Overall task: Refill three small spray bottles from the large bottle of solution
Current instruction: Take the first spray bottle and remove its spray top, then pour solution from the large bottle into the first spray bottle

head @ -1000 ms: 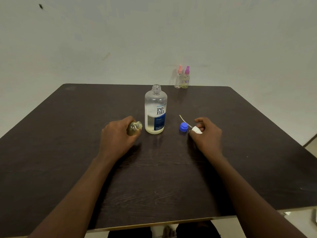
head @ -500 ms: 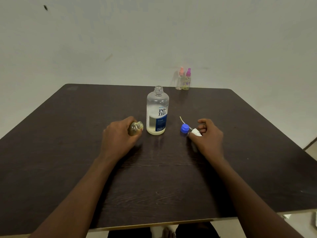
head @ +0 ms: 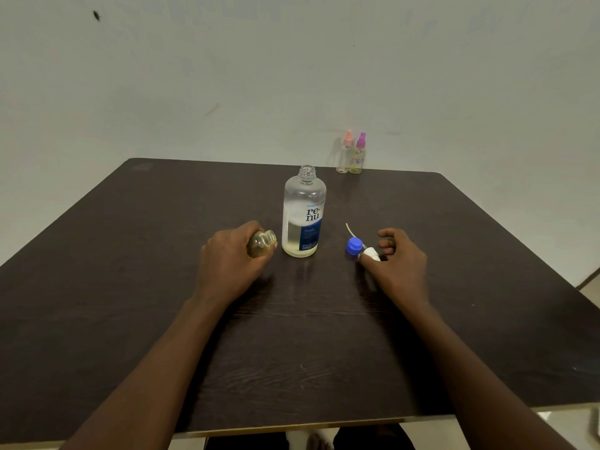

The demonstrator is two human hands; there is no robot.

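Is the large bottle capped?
No: the large bottle stands with its threaded neck bare and no cap on it.

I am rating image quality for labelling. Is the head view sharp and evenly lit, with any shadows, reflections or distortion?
Head view: dim, even, greenish light; the label of the large bottle reads sharply; its faint reflection lies on the table; the far pink-capped spray bottle looks soft and casts a pale shadow on the wall; the table's far edge bows slightly.
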